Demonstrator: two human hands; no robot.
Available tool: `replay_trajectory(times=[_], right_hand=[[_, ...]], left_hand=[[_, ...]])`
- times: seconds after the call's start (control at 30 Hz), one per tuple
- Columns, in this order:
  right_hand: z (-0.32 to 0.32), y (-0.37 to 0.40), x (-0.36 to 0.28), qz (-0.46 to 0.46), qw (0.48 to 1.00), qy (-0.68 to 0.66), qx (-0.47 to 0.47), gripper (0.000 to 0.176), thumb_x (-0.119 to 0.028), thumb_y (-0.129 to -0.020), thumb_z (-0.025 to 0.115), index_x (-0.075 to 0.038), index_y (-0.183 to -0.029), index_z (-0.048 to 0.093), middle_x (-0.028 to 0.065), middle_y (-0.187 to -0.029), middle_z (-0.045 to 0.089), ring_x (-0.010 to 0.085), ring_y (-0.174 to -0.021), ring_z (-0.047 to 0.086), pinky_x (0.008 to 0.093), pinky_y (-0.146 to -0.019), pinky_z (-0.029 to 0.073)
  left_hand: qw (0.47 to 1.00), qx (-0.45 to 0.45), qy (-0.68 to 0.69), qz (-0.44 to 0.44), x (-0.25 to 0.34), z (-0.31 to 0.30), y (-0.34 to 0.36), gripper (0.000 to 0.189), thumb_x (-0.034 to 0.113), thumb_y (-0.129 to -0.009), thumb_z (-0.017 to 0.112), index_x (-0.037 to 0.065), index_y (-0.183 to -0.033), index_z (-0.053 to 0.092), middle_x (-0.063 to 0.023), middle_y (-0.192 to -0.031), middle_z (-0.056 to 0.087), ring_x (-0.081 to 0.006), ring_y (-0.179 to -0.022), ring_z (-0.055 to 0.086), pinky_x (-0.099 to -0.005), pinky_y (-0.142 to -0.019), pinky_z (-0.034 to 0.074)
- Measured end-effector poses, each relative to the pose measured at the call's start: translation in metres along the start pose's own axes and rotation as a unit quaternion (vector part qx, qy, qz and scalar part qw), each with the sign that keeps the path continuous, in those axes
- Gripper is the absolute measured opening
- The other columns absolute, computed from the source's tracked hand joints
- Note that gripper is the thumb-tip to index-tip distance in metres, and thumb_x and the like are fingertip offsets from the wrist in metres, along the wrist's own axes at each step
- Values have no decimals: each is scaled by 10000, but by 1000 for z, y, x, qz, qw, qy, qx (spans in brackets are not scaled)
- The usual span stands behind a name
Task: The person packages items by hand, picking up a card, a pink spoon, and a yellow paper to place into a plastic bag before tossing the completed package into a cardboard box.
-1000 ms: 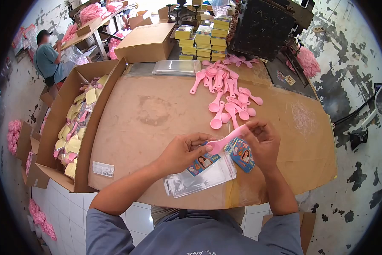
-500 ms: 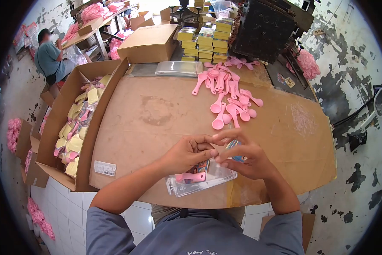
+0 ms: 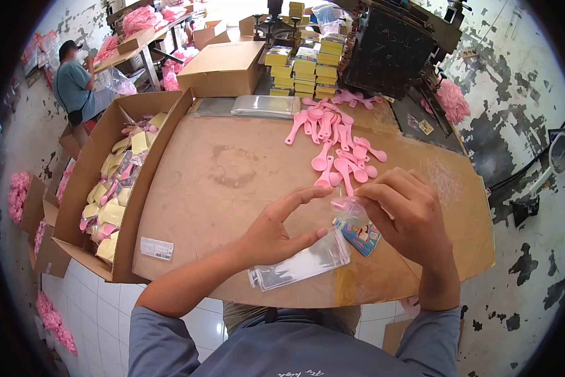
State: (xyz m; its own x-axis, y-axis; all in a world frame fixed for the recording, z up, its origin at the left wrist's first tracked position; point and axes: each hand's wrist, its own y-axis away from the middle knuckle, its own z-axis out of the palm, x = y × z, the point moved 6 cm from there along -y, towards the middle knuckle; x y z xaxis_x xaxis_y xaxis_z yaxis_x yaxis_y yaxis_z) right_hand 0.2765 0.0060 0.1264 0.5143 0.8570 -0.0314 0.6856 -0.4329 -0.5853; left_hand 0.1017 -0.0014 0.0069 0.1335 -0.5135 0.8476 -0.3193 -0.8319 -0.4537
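My right hand pinches the top of a clear plastic bag with something pink inside, apparently a spoon. To its left, my left hand is open, thumb and fingers spread toward the bag. Below the hands lies a stack of flat clear plastic bags. Colourful printed cards rest under and beside the held bag. Just beyond my fingers, loose pink measuring spoons are heaped on the cardboard-covered table.
At the left stands a long open carton of bagged spoons with cards. Behind are a closed box, more clear bags, stacked card bundles and a dark machine. Another person sits at the far left.
My hands have parted. The right has moved right, lifting the bag with the pink thing off the bag stack. The left has opened, and the cards beside the stack are now uncovered.
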Motion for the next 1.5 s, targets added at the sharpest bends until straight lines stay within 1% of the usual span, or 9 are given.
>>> replay_trajectory(times=[0.13,0.3,0.43,0.63,0.8,0.93,1.0,1.13,1.5], right_hand=[[8,1,-3,19,998,-63,6,116,-92,-858,769,-65,-949,703,68,-847,648,250,-745,647,375,-645,491],[19,-1,-6,28,990,-136,-15,131,-75,-865,760,-53,-979,701,76,-861,673,261,-742,658,380,-650,507],[26,2,-3,23,995,-75,69,171,-73,-849,759,-56,-1003,688,75,-954,662,264,-860,657,392,-719,495],[43,1,-24,-48,995,53,73,219,-100,-796,760,-63,-995,678,75,-1068,624,264,-1068,619,384,-887,450],[59,4,-27,-94,985,137,49,255,-146,-767,751,-38,-981,663,84,-1064,621,262,-1073,618,383,-933,440],[57,-6,-14,-45,992,115,3,267,-152,-757,756,-43,-980,656,89,-1023,618,269,-1027,620,392,-910,453],[49,-7,3,2,997,73,17,261,-144,-763,752,-46,-984,654,87,-1000,618,270,-1009,620,396,-891,457],[32,0,11,-22,998,20,54,263,-133,-764,746,-43,-992,650,76,-995,620,257,-988,623,402,-860,459],[62,9,-18,-77,987,136,31,222,-116,-760,722,-25,-953,662,70,-918,583,232,-911,599,361,-799,474]], left_hand=[[1000,2,-16,17,8,1,-1,545,134,-926,756,32,-1426,564,-125,-1375,654,-237,-1293,608,-394,-1094,460],[998,2,60,-13,0,4,2,361,125,-984,706,28,-1324,637,-120,-1132,760,-204,-1050,736,-324,-907,561],[983,35,156,-86,-4,1,6,327,100,-995,688,25,-1311,650,-102,-996,787,-155,-911,759,-294,-836,577],[998,56,6,5,6,-3,6,397,73,-947,727,-12,-1322,626,-123,-858,785,-174,-737,760,-322,-709,607],[989,37,-141,17,6,1,11,548,25,-888,756,-31,-1397,562,-116,-873,783,-196,-766,775,-304,-672,619],[973,6,-226,46,7,9,13,562,45,-888,764,-18,-1407,561,-110,-882,782,-199,-757,777,-316,-655,624],[980,-13,-195,25,11,9,9,561,51,-891,766,-11,-1411,563,-109,-877,782,-197,-752,776,-314,-655,621],[994,9,-107,-13,2,4,6,560,48,-893,763,2,-1416,567,-104,-864,782,-195,-739,774,-311,-652,617],[972,10,-231,45,5,10,11,539,160,-939,735,45,-1434,557,-87,-809,766,-222,-600,727,-327,-565,584]])
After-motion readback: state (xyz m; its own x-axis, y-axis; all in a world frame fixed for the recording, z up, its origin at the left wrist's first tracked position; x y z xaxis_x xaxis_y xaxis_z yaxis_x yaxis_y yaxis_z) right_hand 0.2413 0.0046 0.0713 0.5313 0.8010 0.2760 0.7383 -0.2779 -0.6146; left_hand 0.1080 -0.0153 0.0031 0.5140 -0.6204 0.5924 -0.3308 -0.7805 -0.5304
